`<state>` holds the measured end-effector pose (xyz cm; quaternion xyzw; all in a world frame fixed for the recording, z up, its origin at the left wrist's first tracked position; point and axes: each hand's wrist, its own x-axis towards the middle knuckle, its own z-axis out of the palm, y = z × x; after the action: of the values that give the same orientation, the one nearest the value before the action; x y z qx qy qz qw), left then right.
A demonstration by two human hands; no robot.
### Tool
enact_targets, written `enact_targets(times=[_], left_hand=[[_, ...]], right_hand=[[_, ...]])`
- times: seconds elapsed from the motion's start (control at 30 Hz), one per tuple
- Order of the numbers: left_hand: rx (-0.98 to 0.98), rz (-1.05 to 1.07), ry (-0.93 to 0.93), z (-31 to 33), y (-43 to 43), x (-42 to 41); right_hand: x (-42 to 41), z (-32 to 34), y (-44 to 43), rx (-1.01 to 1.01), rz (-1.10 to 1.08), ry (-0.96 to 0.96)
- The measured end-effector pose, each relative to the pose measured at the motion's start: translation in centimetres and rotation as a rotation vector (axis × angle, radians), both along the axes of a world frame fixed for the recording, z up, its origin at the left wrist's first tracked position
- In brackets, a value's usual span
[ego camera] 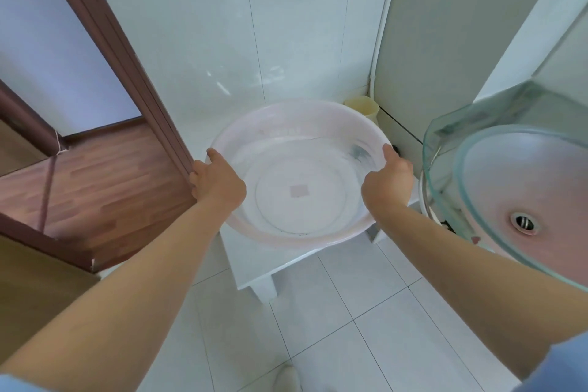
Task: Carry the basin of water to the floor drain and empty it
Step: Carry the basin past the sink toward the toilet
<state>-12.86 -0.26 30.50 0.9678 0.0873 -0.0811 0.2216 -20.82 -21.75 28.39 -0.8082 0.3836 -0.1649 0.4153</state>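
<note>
A pale pink, translucent plastic basin [299, 124] with clear water in it is at the middle of the view, over a low white stool [264, 267]. My left hand [218, 183] grips the basin's left rim, thumb over the edge. My right hand [386, 178] grips the right rim the same way. I cannot tell whether the basin rests on the stool or is lifted just above it. No floor drain shows in this view.
A brown door frame [127, 51] and wooden floor lie to the left. A glass washbasin [515, 188] with a metal drain juts out at the right. A cream bin [362, 106] stands in the corner behind the pink basin. White floor tiles [343, 328] spread below.
</note>
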Motion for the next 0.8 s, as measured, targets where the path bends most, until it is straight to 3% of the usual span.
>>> enact_targets(times=[0.27,0.8], left_hand=[[-0.01,-0.004,-0.017,2.7,0.2,-5.6],[-0.013,-0.207,-0.06,6.5,1.5,-17.2]], right_hand=[[-6.0,2.8,0.2,0.068,-0.067,-0.05],[-21.1,6.0,3.4,0.101,-0.272,-0.123]])
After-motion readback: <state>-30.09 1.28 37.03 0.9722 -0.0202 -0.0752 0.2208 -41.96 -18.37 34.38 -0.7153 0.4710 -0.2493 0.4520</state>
